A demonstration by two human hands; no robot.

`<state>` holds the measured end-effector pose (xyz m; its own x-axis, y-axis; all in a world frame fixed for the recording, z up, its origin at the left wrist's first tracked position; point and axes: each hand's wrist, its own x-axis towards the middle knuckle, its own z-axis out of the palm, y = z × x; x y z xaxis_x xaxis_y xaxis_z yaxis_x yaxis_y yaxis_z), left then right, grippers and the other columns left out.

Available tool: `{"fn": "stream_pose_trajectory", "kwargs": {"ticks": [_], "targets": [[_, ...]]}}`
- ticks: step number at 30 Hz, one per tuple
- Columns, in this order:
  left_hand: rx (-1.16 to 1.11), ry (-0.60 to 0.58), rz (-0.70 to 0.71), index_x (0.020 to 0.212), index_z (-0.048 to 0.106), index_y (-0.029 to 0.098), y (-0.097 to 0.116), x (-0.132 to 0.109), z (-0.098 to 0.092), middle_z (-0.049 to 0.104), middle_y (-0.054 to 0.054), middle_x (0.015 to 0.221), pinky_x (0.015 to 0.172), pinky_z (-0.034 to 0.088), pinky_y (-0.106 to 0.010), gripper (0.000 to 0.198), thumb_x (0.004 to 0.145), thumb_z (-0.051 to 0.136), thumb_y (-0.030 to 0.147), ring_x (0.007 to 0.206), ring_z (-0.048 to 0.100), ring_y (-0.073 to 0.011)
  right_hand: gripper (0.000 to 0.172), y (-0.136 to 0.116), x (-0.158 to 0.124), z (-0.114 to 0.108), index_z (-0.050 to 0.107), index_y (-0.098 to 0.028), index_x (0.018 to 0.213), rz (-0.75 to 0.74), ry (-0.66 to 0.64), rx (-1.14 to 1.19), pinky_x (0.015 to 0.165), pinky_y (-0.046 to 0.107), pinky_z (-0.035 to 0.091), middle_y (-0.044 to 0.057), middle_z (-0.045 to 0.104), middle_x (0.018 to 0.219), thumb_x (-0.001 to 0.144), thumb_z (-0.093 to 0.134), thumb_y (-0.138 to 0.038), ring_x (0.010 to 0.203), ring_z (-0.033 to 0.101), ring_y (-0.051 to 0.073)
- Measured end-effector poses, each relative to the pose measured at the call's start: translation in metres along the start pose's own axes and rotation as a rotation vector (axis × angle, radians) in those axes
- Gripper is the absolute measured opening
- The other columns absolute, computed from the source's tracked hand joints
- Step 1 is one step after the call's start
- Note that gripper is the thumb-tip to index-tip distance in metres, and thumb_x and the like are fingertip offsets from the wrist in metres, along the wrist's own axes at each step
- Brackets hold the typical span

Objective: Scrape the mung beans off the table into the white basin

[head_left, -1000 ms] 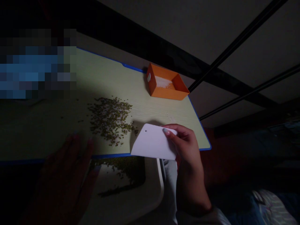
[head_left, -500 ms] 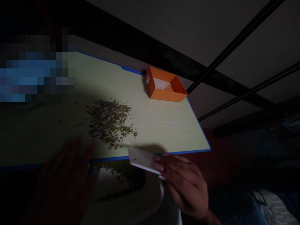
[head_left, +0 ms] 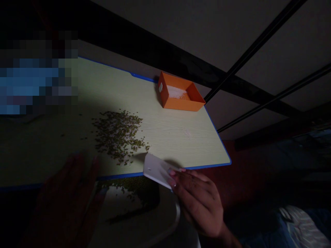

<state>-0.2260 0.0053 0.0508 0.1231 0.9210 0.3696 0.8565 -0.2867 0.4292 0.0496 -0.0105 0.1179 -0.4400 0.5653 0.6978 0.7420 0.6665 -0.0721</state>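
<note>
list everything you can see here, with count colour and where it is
table: one, pale wood top with blue edging, centre of view
loose beans: one scattered pile, green, on the table left of centre
box: one, orange, open, far right corner of the table, something white inside
scraper: one, white, flat, at the near table edge
tray: one, white, below the near table edge, more green beans in it
bars: several, black, crossing behind the table
left hand: one, in shadow, at the near table edge by the tray
right hand: one, gripping the scraper
</note>
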Motion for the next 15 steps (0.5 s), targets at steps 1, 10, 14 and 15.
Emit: {"fn": "stream_pose_trajectory", "kwargs": {"ticks": [1, 10, 14, 15], "targets": [[0.009, 0.003, 0.006, 0.145, 0.018, 0.044, 0.000, 0.000, 0.000, 0.019, 0.006, 0.161, 0.121, 0.024, -0.066, 0.062, 0.086, 0.036, 0.052, 0.148, 0.025, -0.0320, 0.024, 0.000, 0.000, 0.000, 0.068, -0.017, 0.112, 0.011, -0.010, 0.006, 0.091, 0.031, 0.062, 0.008, 0.079, 0.102, 0.094, 0.053, -0.010, 0.104, 0.072, 0.016], [0.004, -0.022, 0.012, 0.145, 0.015, 0.046, 0.000, 0.000, -0.002, 0.017, 0.007, 0.161, 0.120, 0.026, -0.068, 0.065, 0.084, 0.038, 0.057, 0.148, 0.024, -0.0335, 0.027, 0.001, -0.003, 0.007, 0.070, -0.014, 0.111, -0.005, 0.000, 0.004, 0.094, 0.030, 0.061, 0.010, 0.079, 0.104, 0.089, 0.059, -0.006, 0.105, 0.072, 0.018], [-0.011, -0.004, 0.002, 0.144, 0.016, 0.046, -0.001, 0.001, 0.000, 0.018, 0.009, 0.161, 0.121, 0.025, -0.066, 0.063, 0.085, 0.036, 0.056, 0.148, 0.025, -0.0324, 0.031, 0.002, -0.004, 0.010, 0.068, -0.014, 0.116, -0.014, 0.013, -0.012, 0.091, 0.035, 0.063, 0.011, 0.078, 0.105, 0.089, 0.056, -0.006, 0.104, 0.072, 0.019], [-0.012, -0.004, 0.008, 0.144, 0.017, 0.046, -0.002, 0.000, 0.000, 0.017, 0.009, 0.161, 0.122, 0.025, -0.066, 0.063, 0.085, 0.036, 0.055, 0.148, 0.025, -0.0324, 0.031, 0.003, -0.004, 0.010, 0.068, -0.014, 0.117, -0.011, 0.015, -0.024, 0.090, 0.035, 0.063, 0.011, 0.078, 0.105, 0.090, 0.054, -0.006, 0.105, 0.072, 0.019]]}}
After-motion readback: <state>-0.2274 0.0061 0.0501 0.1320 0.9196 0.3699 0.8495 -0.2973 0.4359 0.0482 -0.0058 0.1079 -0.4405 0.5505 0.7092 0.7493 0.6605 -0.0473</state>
